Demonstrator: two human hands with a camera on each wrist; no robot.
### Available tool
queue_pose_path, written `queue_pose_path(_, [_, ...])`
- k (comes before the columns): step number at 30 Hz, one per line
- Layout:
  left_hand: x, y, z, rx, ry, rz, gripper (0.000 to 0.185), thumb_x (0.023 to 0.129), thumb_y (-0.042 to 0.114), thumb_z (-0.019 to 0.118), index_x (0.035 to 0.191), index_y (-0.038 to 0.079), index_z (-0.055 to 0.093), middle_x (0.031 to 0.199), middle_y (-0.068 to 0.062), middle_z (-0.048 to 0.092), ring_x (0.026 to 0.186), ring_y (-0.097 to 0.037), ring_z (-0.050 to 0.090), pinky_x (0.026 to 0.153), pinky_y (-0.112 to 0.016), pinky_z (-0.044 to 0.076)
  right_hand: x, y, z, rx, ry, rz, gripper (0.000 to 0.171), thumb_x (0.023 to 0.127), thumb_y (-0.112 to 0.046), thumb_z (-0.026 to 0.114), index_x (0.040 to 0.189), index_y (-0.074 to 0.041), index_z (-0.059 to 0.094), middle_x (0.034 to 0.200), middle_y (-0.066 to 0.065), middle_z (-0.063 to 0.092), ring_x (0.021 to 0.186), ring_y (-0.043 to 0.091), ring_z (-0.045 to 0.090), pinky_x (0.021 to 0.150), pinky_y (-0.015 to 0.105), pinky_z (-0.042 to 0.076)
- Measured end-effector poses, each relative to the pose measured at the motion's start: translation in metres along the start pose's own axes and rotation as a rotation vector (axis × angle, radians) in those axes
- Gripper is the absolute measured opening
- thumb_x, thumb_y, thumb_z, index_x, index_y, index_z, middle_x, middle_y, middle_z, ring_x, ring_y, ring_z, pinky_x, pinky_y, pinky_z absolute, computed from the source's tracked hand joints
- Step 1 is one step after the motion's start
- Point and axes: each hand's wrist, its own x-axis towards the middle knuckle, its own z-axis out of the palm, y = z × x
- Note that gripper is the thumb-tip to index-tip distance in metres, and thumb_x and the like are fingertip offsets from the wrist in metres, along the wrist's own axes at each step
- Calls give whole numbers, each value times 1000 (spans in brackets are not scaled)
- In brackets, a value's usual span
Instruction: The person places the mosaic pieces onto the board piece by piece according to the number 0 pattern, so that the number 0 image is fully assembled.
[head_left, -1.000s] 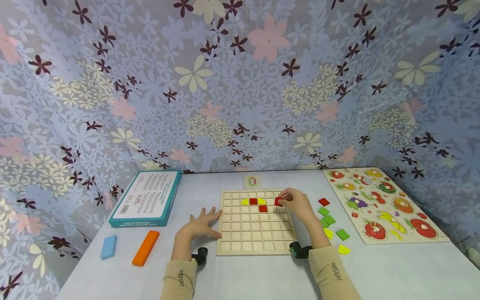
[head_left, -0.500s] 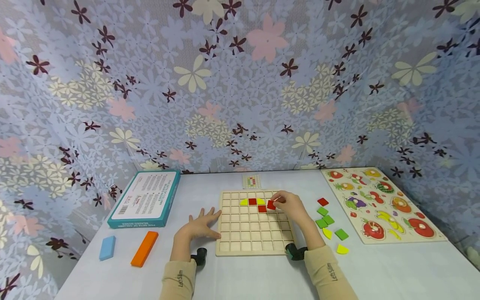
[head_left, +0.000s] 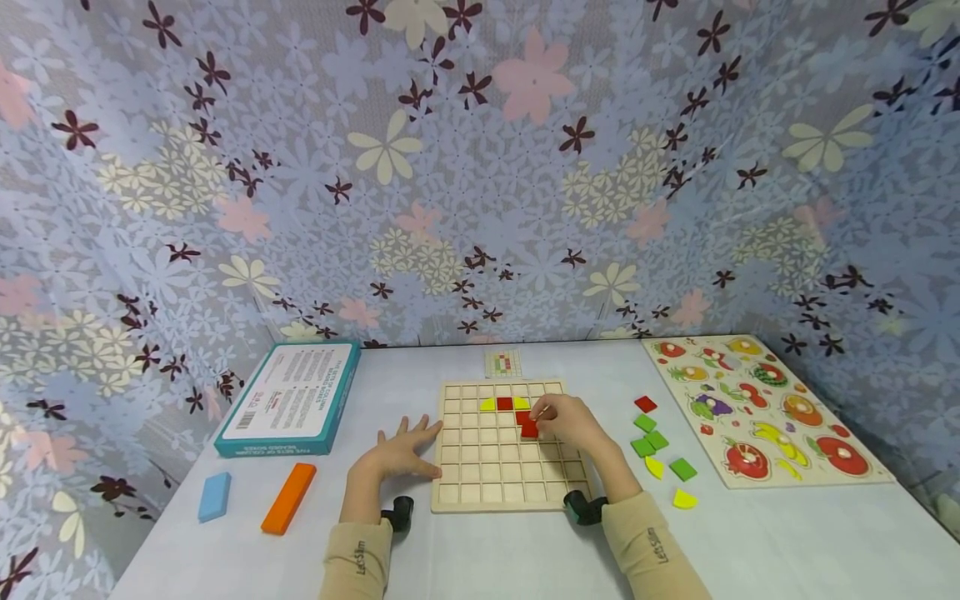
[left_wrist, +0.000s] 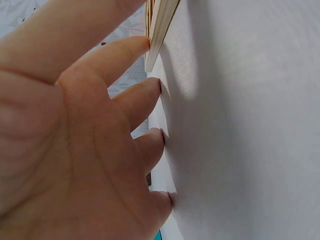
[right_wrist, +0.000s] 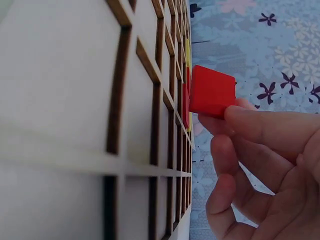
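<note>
In the head view, your right hand [head_left: 572,423] sits over the upper middle of the pale wooden grid board [head_left: 480,487], thumb and fingers pinched on a red square tile [head_left: 529,430] held just over a cell. On the board's top rows already lie a yellow curved piece [head_left: 488,405], a red square [head_left: 505,403], another yellow piece [head_left: 521,402] and a further red square [head_left: 522,417] next to the tile you hold. Most cells are bare, so by my reckoning the pattern is only just begun. Your left hand [head_left: 400,452], fingers spread and straight, lies flat on the white table [head_left: 480,550] against the board's left edge. To the right of the board wait loose green, yellow and red pieces [head_left: 660,454], and beyond them a fruit puzzle board [head_left: 757,412]. A small pattern card [head_left: 503,362] lies above the board; a teal box [head_left: 288,398], an orange block [head_left: 289,497] and a blue block [head_left: 213,495] are at lower left.

In the left wrist view, your left hand's fingertips [left_wrist: 161,85] press the table, held apart, the topmost touching the board's edge [left_wrist: 160,30].

In the right wrist view, your right hand's thumb and fingers [right_wrist: 260,127] clamp the red tile [right_wrist: 212,91] by one edge, just off the grid's surface [right_wrist: 75,100], not yet seated in a cell.
</note>
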Motion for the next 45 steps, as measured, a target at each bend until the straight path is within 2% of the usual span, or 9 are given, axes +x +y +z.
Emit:
queue_pose_path(15, [-1, 0, -1, -3, -9, 4, 85, 69, 25, 79, 142, 12, 38, 151, -16, 21, 139, -41, -1, 104, -65, -12, -1, -2, 3, -93, -2, -36, 7, 79, 2, 65, 81, -5, 64, 79, 4, 66, 71, 14, 61, 64, 30, 50])
queue_pose_path(21, [-1, 0, -1, 0, -7, 5, 84, 69, 25, 79, 142, 12, 38, 151, -17, 21, 139, -41, -1, 104, -65, -12, -2, -3, 3, -134, -20, -22, 11, 79, 1, 66, 87, -6, 68, 83, 3, 64, 77, 17, 60, 67, 33, 50])
queue_pose_path(30, [-2, 2, -1, 12, -6, 6, 84, 70, 25, 78, 142, 11, 38, 151, -17, 21, 139, -42, 0, 104, -65, -12, -1, 0, 2, -217, -56, -49, 16, 82, 1, 63, 95, -5, 71, 90, 8, 66, 84, 23, 60, 72, 38, 50])
queue_pose_path(37, [-2, 3, -1, -1, -10, 1, 84, 69, 25, 78, 142, 11, 38, 151, -17, 21, 139, -41, -1, 104, -65, -12, -1, 2, 2, -235, -80, -45, 17, 85, -3, 62, 99, -5, 72, 107, 12, 67, 102, 32, 60, 87, 44, 49])
queue_pose_path(45, [-2, 4, -1, 0, -7, -10, 85, 69, 25, 78, 142, 12, 37, 151, -16, 20, 139, -41, -1, 104, -65, -11, -2, 3, 3, -214, -86, -20, 21, 84, -3, 63, 103, -7, 71, 109, 12, 61, 104, 33, 55, 89, 45, 47])
